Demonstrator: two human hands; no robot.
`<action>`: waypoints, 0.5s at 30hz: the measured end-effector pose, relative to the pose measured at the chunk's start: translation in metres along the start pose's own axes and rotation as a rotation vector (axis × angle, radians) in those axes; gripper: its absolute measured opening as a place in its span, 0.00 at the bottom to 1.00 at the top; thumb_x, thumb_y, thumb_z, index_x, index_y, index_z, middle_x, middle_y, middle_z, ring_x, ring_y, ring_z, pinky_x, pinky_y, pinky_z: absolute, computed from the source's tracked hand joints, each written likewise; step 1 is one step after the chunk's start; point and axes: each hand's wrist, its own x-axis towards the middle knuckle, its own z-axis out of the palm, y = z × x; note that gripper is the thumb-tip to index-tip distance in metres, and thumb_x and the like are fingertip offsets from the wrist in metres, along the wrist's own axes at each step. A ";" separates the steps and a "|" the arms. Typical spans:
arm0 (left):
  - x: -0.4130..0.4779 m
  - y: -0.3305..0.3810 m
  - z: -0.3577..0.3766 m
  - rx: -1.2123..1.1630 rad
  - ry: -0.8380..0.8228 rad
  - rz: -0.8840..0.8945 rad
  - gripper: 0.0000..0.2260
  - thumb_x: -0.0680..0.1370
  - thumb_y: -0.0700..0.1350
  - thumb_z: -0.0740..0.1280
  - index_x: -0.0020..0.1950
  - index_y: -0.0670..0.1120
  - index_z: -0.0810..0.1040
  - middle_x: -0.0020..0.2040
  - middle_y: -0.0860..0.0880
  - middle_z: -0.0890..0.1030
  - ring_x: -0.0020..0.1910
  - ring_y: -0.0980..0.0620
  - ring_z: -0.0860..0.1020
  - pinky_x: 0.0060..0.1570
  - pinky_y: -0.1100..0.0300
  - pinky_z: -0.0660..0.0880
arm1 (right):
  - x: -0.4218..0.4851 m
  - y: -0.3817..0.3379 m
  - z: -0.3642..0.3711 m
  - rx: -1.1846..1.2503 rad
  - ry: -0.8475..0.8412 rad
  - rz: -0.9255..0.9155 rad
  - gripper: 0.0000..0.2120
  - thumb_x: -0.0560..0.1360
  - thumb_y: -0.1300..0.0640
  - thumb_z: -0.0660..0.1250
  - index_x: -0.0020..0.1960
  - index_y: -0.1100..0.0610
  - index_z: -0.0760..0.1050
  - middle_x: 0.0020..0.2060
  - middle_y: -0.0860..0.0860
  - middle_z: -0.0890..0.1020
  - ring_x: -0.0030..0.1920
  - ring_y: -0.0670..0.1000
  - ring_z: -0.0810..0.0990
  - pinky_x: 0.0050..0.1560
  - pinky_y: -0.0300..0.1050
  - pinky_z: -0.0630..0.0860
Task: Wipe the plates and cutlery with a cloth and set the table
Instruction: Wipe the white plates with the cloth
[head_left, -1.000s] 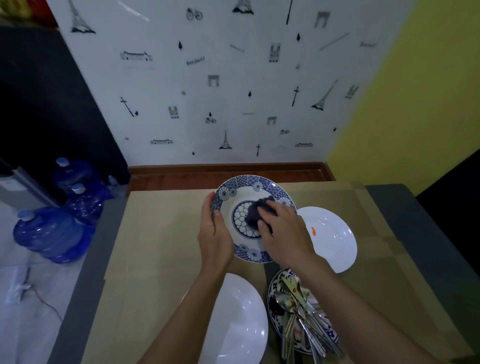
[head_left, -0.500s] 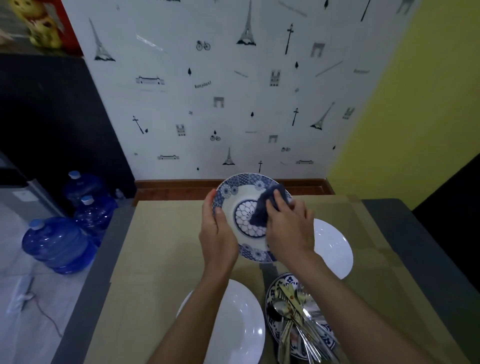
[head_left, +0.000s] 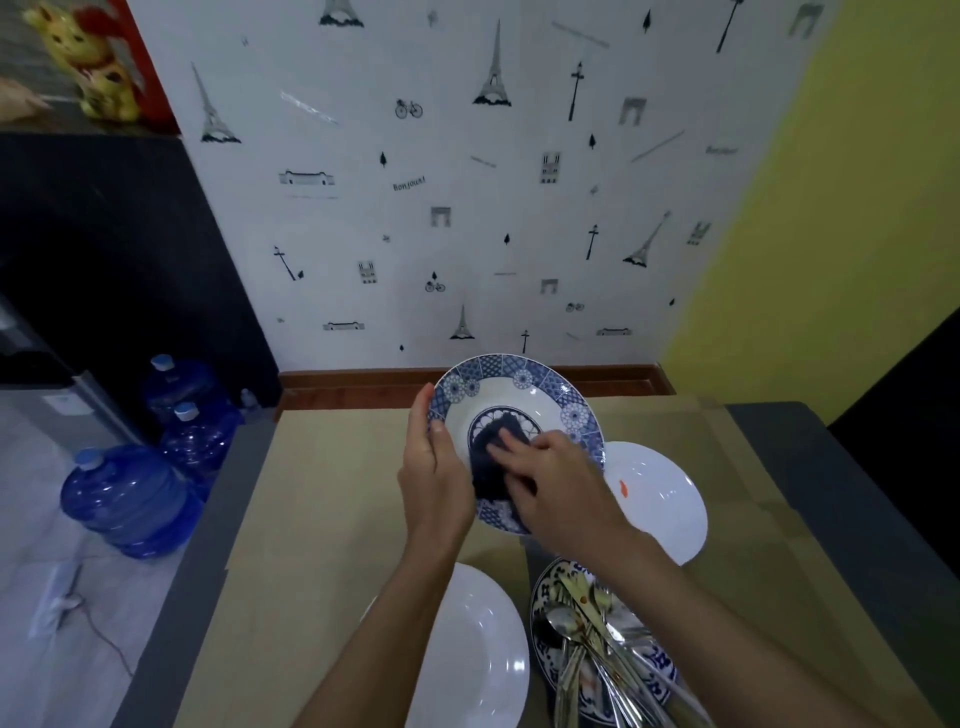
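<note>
Gripping patterned plate (head_left: 519, 395) rim, left hand (head_left: 434, 478) | right hand (head_left: 561, 488) fingers flat, pressing cloth (head_left: 489, 475) | cutlery (head_left: 576, 613) partly cropped

The left half of the tabletop (head_left: 322, 519) lies bare from far edge to near edge, a wide lane for a reach. Over the middle, the left hand (head_left: 434, 467) and right hand (head_left: 556, 488) are on a raised plate (head_left: 519, 384), blocking that way. Just right of it lies a white plate (head_left: 665, 504). At the near edge, a second white plate (head_left: 478, 654) and a plate heaped with cutlery (head_left: 597, 639) leave only a narrow gap. The far right strip is bare.
</note>
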 end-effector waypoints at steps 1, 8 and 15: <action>-0.001 0.001 0.000 0.009 -0.017 0.009 0.18 0.86 0.47 0.52 0.75 0.59 0.66 0.63 0.55 0.77 0.55 0.62 0.77 0.57 0.63 0.76 | 0.002 0.005 0.003 0.033 0.052 0.053 0.21 0.83 0.54 0.63 0.75 0.47 0.72 0.69 0.52 0.77 0.63 0.53 0.73 0.65 0.48 0.73; -0.007 0.003 0.009 0.022 -0.115 0.044 0.17 0.86 0.46 0.52 0.75 0.55 0.65 0.58 0.63 0.76 0.59 0.65 0.76 0.59 0.70 0.71 | 0.010 -0.017 0.002 0.079 0.048 -0.132 0.26 0.84 0.60 0.58 0.81 0.54 0.62 0.80 0.51 0.66 0.77 0.52 0.63 0.78 0.51 0.63; -0.003 0.008 0.005 0.004 -0.031 0.016 0.16 0.86 0.47 0.53 0.72 0.58 0.68 0.52 0.65 0.77 0.49 0.70 0.77 0.46 0.69 0.75 | 0.028 0.008 -0.019 -0.201 0.064 0.217 0.37 0.81 0.61 0.65 0.84 0.53 0.50 0.84 0.51 0.50 0.83 0.55 0.49 0.80 0.55 0.59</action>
